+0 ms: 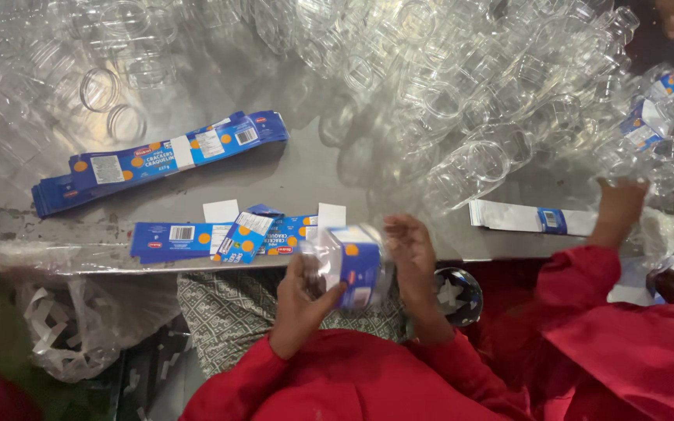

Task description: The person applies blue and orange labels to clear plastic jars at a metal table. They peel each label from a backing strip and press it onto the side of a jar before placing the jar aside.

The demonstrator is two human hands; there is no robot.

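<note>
Steel table (290, 168); both hands, left (299, 300) and right (411, 253), grip blurred labelled jar (349, 269); fingers partly hidden.

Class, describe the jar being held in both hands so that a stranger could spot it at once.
Start at the metal table and go to its near edge. There the left hand and right hand grip a clear plastic jar. Unlike the bare jars piled behind, it wears a blue label.

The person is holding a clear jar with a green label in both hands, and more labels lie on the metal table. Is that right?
Not quite. The head view shows the label on the clear jar is blue, not green. The left hand and right hand do hold it, and more blue labels lie on the metal table.
</note>
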